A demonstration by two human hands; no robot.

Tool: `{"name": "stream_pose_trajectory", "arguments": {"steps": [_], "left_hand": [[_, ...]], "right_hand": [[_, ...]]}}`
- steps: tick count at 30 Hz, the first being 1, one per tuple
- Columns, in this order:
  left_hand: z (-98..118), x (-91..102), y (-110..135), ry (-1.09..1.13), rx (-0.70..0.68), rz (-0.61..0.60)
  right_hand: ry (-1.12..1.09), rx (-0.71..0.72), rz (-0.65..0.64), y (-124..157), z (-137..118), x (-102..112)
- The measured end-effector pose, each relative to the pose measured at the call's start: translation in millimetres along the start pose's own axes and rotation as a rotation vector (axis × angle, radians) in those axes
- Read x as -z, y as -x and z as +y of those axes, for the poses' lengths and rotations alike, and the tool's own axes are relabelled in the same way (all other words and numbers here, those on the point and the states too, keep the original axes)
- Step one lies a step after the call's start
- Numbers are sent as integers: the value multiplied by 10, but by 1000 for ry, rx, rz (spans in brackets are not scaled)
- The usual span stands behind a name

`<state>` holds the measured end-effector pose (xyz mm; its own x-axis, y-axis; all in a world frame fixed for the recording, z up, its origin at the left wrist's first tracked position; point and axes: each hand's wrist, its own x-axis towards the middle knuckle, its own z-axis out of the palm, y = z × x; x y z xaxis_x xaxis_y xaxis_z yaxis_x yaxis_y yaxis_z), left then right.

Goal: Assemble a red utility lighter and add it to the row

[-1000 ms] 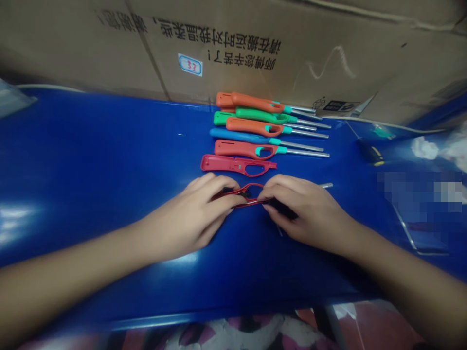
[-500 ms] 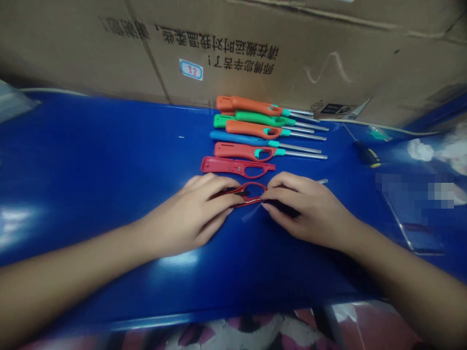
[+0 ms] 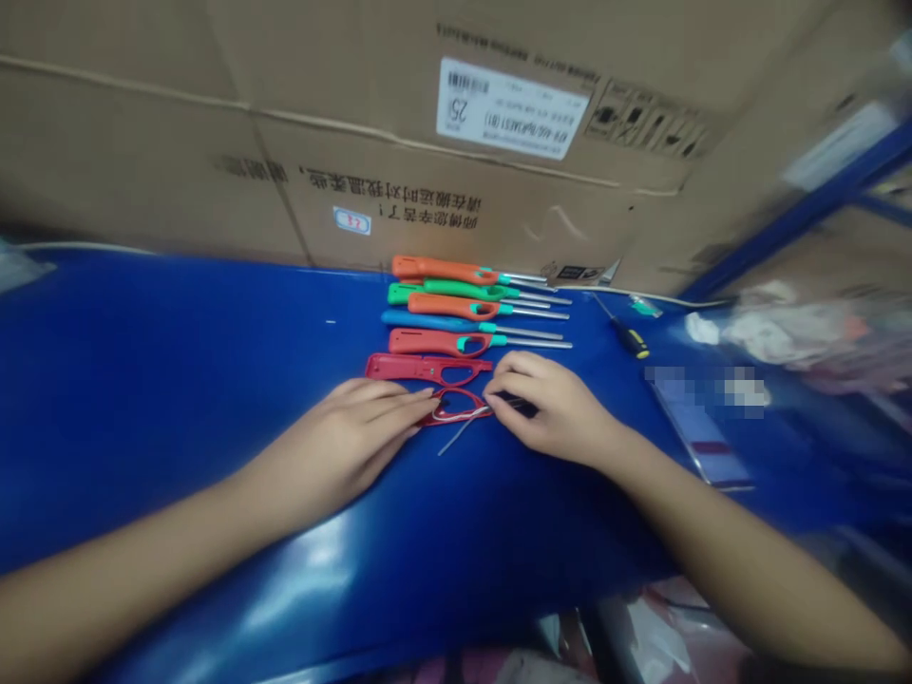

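Note:
Between my hands lies an open red lighter casing half [image 3: 458, 391] with a looped finger opening, its handle mostly hidden by my left hand. My left hand [image 3: 360, 423] presses its fingers together on that handle. At the casing's front end, my right hand [image 3: 547, 408] pinches a thin white wire [image 3: 460, 415] that runs along the loop. A thin pale strand [image 3: 456, 438] sticks out from the right fingertips toward me. Just beyond lies the matching red casing half [image 3: 427, 368], inner side up. Behind it are several assembled lighters [image 3: 448, 342] in red, blue, orange and green, with metal nozzles.
A large cardboard box [image 3: 285, 218] stands along the back of the blue table [image 3: 178, 351]. To the right lie a screwdriver [image 3: 631, 340] with a black and yellow handle, a flat phone-like object [image 3: 694, 427] and crumpled white material [image 3: 702, 329].
The camera has tilted up, so more of the box shows and the table sits lower. The white wire and pale strand now stand out more clearly at my right fingertips. Both hands stay at the casing.

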<state>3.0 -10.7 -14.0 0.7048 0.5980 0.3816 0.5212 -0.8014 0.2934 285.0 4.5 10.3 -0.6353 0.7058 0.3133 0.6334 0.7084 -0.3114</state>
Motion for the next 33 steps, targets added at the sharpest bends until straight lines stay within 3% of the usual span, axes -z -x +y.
{"name": "stream_pose_trajectory", "arguments": {"steps": [4, 7, 10, 12, 16, 20, 25, 29, 33], "left_hand": [[-32, -33, 47, 13, -13, 35], [-56, -39, 81, 24, -21, 34], [-73, -16, 82, 20, -38, 37], [-82, 2, 67, 8, -57, 43], [-101, 16, 29, 17, -104, 53], [-122, 15, 0, 66, -108, 59], [-130, 16, -17, 111, -87, 76], [-137, 6, -6, 134, -76, 63], [-132, 13, -9, 159, -68, 77]], "right_hand": [[130, -63, -9, -11, -44, 100], [315, -156, -20, -10, 106, 341], [399, -365, 64, 8, 542, 712], [493, -596, 50, 53, 930, 965], [520, -836, -4, 263, 1620, 1254], [480, -963, -71, 498, 2023, 1209], [438, -968, -61, 588, 2318, 1091], [419, -953, -30, 592, 2423, 1074], [393, -923, -28, 587, 2355, 1034]]}}
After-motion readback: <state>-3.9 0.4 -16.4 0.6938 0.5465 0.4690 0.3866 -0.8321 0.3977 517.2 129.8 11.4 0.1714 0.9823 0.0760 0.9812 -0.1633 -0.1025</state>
